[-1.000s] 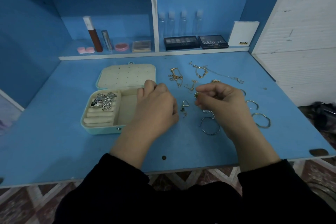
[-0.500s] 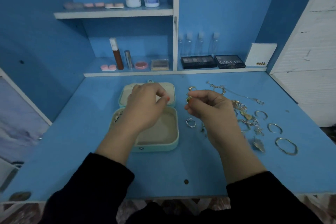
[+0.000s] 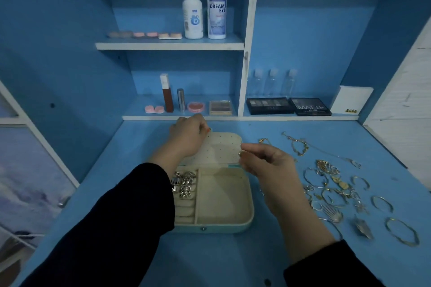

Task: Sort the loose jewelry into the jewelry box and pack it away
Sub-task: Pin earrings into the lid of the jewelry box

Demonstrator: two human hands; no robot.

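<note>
This looks like a dressing corner in a home, built as a blue-painted nook with a worktop [image 3: 210, 261] and white-edged shelves [image 3: 168, 46] behind it. The shelves carry personal toiletries and make-up: two bottles of contact lens solution [image 3: 217, 7], small pink lens cases [image 3: 154, 109], a tall tube of liquid make-up [image 3: 167, 93], three small clear bottles [image 3: 271, 81] and two dark eyeshadow palettes [image 3: 270, 105], one marked MATTE. On the worktop an open jewelry box [image 3: 224, 198] lies beside a scatter of loose jewelry [image 3: 331, 184].
</note>
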